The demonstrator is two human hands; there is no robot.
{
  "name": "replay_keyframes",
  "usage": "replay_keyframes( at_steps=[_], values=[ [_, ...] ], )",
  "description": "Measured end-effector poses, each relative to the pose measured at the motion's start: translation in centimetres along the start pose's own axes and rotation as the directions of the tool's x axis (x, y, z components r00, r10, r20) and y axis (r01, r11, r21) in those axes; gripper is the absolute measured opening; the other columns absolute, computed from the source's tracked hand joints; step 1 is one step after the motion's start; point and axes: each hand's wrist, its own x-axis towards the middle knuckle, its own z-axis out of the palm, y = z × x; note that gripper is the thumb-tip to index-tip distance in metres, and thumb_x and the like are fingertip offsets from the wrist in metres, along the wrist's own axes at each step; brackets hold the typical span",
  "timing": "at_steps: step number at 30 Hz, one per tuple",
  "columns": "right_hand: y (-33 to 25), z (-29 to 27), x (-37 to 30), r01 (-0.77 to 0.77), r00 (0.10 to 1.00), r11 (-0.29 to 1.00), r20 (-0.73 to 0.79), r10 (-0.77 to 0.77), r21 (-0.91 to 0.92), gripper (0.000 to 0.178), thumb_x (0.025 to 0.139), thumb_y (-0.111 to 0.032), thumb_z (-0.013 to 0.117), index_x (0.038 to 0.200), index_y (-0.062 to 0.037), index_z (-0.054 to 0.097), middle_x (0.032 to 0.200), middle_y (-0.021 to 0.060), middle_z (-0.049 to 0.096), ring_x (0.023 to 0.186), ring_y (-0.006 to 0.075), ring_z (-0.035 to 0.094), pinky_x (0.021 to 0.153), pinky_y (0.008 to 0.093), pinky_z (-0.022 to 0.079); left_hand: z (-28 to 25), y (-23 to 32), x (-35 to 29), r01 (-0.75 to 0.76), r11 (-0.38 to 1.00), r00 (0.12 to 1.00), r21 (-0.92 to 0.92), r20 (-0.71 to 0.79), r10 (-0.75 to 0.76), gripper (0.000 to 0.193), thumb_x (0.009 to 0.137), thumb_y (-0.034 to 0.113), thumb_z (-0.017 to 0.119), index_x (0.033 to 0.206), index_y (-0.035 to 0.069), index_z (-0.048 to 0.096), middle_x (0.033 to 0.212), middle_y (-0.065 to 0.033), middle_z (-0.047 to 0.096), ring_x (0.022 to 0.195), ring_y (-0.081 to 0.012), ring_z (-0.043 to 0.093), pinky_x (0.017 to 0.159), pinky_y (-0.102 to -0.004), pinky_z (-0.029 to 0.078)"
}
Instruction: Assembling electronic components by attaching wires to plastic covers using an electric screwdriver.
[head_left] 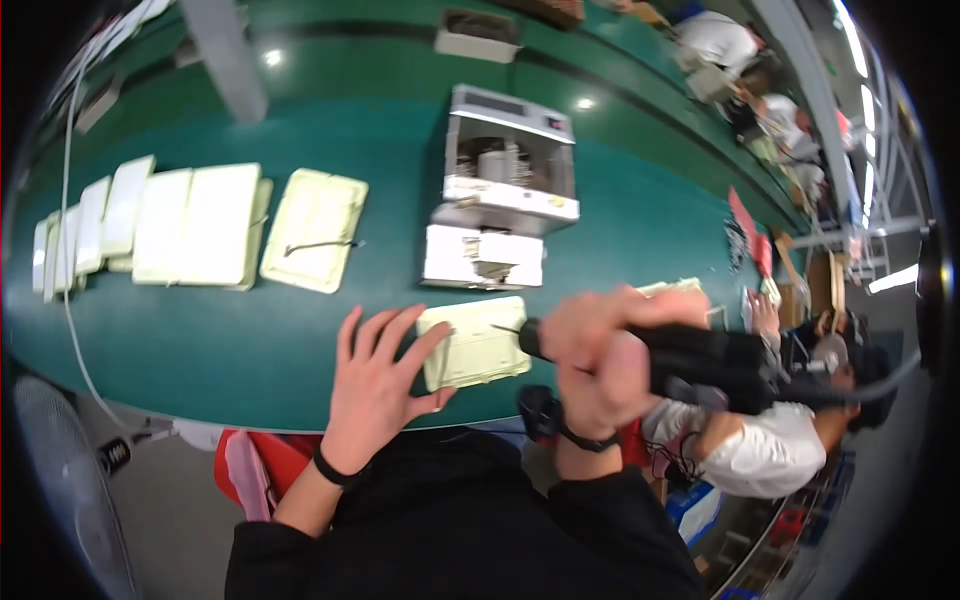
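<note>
A cream plastic panel (pixel 480 345) lies near the front edge of the green table. My left hand (pixel 375 385) has its fingers spread, with index finger and thumb touching the panel's left side. My right hand (pixel 605 345) is wrapped round a black electric screwdriver (pixel 705 365), held almost level over the table. Its thin bit points left above the panel; whether the tip touches cannot be told. Motion blurs the right hand and the tool. Beyond the panel stands a grey and white screw feeder machine (pixel 510 165) with a clear window.
Cream panels (pixel 200 225) lie in an overlapping row on the left. Another panel (pixel 315 230) beside them has a short dark cable on it. A white cable (pixel 68 200) hangs at the left. A co-worker in white (pixel 765 450) sits at the right, with parts on the table.
</note>
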Motion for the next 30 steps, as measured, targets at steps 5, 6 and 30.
replay_keyframes(
  at_steps=[5,6,30],
  values=[
    [-3.2,-2.7,-4.3,-0.100,0.995,0.994,0.020,0.099,0.047,0.038,0.102,-0.026,0.075,0.115,-0.0107,0.043,0.070,0.0053,0.055,0.053,0.0168,0.051,0.051,0.0341,0.046,-0.2,-0.6,-0.6,0.000,0.999,1.000,-0.042,-0.010,0.000,0.069,0.081,0.041,0.087,0.142,0.019,0.063,0.146,-0.0088,0.056,0.133,-0.0311,0.052,0.124,-0.0585,0.032],
    [-3.4,-2.9,-4.7,-0.118,0.993,0.992,0.006,0.118,0.036,0.040,0.102,-0.025,0.077,0.115,-0.0108,0.043,0.072,0.0065,0.057,0.056,0.0179,0.055,0.054,0.0354,0.047,-0.2,-0.8,-0.6,0.004,0.999,1.000,-0.048,-0.003,-0.004,0.069,0.081,0.041,0.087,0.142,0.019,0.063,0.146,-0.0088,0.056,0.133,-0.0311,0.052,0.124,-0.0585,0.032],
    [0.2,-3.5,-7.0,-0.047,0.999,0.996,0.011,0.048,-0.079,0.033,0.103,-0.026,0.070,0.113,-0.0128,0.042,0.068,0.0034,0.051,0.048,0.0150,0.047,0.048,0.0315,0.044,0.2,-0.6,-0.4,0.007,1.000,1.000,-0.021,-0.015,-0.007,0.076,0.074,0.035,0.092,0.142,0.020,0.063,0.145,-0.0078,0.057,0.129,-0.0313,0.054,0.123,-0.0576,0.034]
  ],
)
